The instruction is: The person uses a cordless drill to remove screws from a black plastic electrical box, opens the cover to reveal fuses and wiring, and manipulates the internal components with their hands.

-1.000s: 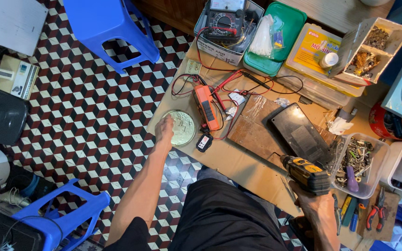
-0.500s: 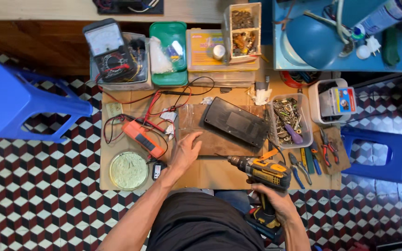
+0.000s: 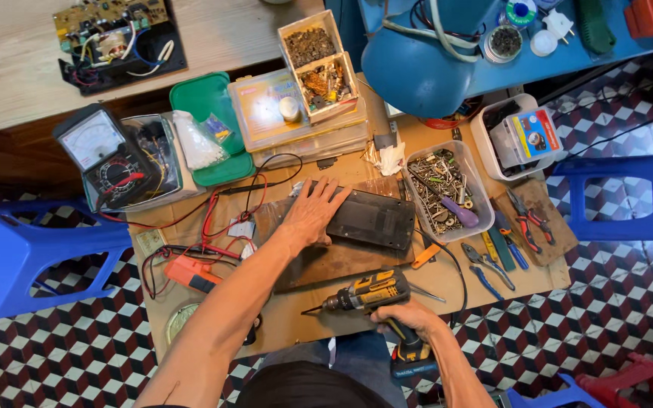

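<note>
My left hand [image 3: 313,212] lies flat with spread fingers on the left end of a flat black device [image 3: 370,219] on the low wooden table [image 3: 447,276]. My right hand [image 3: 408,318] grips the handle of a yellow and black cordless drill [image 3: 368,292], held level above the table's near edge, its bit pointing left. The drill sits just in front of the black device and does not touch it.
A clear tub of screws [image 3: 444,189] stands right of the device, pliers [image 3: 527,219] beyond it. An orange meter [image 3: 190,272] with red and black leads lies at the left, an analogue multimeter [image 3: 103,155] behind. Blue stools [image 3: 9,257] flank the table.
My left hand moved forward from the bare table onto the black device. The drill shifted closer to the device. My head view has swung and moved closer.
</note>
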